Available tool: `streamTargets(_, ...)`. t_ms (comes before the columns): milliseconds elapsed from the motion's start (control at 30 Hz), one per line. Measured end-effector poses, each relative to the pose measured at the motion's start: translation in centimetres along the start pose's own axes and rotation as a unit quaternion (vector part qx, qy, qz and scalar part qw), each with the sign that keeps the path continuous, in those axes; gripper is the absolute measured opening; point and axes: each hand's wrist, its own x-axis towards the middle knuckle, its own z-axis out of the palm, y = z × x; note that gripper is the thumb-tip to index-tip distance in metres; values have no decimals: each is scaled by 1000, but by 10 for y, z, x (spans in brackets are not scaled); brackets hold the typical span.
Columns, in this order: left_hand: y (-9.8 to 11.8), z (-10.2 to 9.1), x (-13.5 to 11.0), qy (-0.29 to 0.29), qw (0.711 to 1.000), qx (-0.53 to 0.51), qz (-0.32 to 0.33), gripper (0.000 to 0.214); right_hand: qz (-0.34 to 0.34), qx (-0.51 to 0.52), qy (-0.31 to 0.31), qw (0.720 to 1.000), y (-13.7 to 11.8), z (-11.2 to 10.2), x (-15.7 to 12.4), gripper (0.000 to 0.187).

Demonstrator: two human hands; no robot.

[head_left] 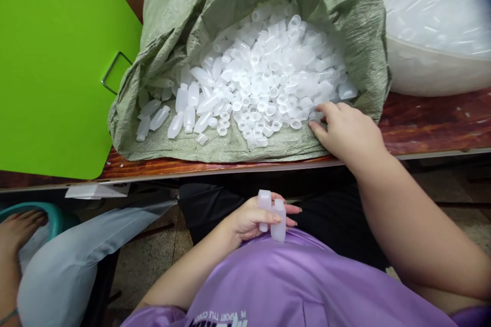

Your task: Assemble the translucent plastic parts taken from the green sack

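We find the left hand (251, 220) low, below the table (433, 120) edge and against the purple shirt (291, 276). It is closed on two bottles (279, 220), small, translucent and held upright side by side. The fingers cover part of each.

The right hand (347, 130) lies back-up on the folded lip of the sack (230, 148). Its fingertips touch the near right edge of the pile of bottles (264, 69). The palm is hidden, so we cannot tell whether it grips anything. The sack walls cover the far part of the pile.

At right, a clear bag (437, 20) is cut off by the frame, and its contents are too blurred to make out. At left, a green board (49, 61) with a wire handle (115, 72) covers that end of the table. A second person's foot (19, 227) shows at lower left, cropped.
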Motion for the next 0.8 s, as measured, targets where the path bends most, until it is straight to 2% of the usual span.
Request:
streamTargets(100,-5,2,0,-2,999,13,-48,34,3,4,-5,1000,1,-1,1,40)
streamTargets(267,-9,2,0,-9,996,14,-90,38,12,-9,-14,1000,8,0,6,41)
streamTargets(367,-8,-1,2,-2,996,25,-86,44,14,5,-16,1000,11,-2,6,38)
streamTargets(533,-1,3,5,54,993,98,-33,51,10,18,-6,1000,11,1,4,41)
streamTargets(600,3,6,4,63,992,113,-17,53,9,27,15,999,12,4,3,38)
streamTargets(700,11,11,1,63,991,114,0,49,0,108,92,990,13,6,-6,37)
streamTargets(800,18,15,-3,71,990,121,27,49,-28,269,149,951,11,3,-30,33)
